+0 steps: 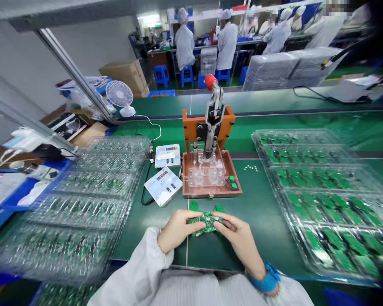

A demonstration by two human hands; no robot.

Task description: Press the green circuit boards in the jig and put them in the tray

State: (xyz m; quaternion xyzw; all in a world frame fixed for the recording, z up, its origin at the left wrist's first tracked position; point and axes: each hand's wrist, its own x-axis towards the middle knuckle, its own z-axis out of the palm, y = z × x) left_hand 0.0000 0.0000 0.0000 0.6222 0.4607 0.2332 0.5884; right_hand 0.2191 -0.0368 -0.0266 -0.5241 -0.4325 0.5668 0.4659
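A green circuit board (205,224) is held between both hands, low over the front of the bench. My left hand (179,229) grips its left end, thumb below and fingers along the top. On the right end, my right hand (235,236) pinches it the same way; a blue band circles that wrist. Just beyond the board, two small green board pieces (194,205) lie on the green mat; whether they join the held board I cannot tell. Past them stands a test fixture (212,192) with an orange frame, a red-knobbed lever and two green buttons.
Left of the fixture lie two white meter boxes (164,186) with red digits. Clear trays of boards flank me: a left tray (79,212) and a right tray (325,191). Small white bits (250,168) lie by the fixture. A white fan (119,94) stands behind.
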